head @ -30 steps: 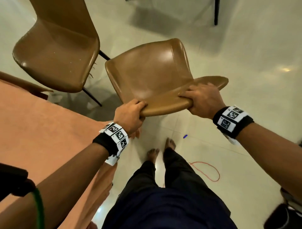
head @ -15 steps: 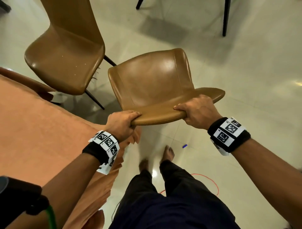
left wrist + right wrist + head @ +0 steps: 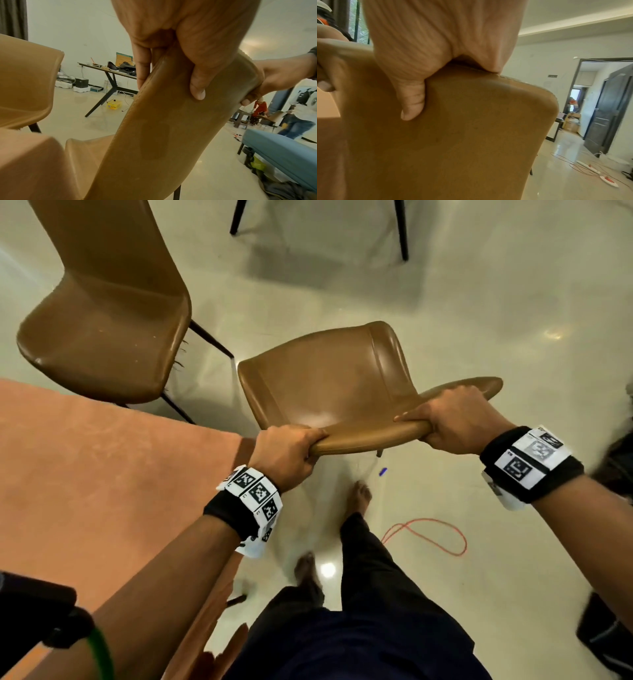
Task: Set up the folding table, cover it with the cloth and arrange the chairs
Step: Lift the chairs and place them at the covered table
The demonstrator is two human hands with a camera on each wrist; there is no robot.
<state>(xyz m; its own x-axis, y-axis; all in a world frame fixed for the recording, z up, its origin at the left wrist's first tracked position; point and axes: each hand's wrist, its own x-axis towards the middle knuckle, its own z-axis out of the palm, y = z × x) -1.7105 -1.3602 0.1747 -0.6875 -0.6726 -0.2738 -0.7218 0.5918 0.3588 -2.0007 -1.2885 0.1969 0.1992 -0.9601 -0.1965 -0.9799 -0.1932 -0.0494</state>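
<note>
Two hands on one item: brown chair (image 3: 329, 378), held by the top edge of its backrest. Left hand (image 3: 286, 458) clamps the left end of that edge, fingers curled over it, thumb pressed to the back face in the left wrist view; right hand (image 3: 455, 419) clamps the right part likewise, thumb flat on the back panel in the right wrist view. Each grip pinches the backrest, nothing else. Location: on the floor just off the far right corner of the bench (image 3: 102, 491), which already wears the salmon cloth (image 3: 212, 594), hanging down at the right edge. Change against the earlier head views: the chair has shifted a little rightward and nearer the person, the feet have stepped and blur, and more of the covered bench now shows. Second chair (image 3: 102, 337) stands at the far edge of the bench. Judged status: table and cloth done; chair arrangement under way, this chair seemingly being swung toward the right edge.
</note>
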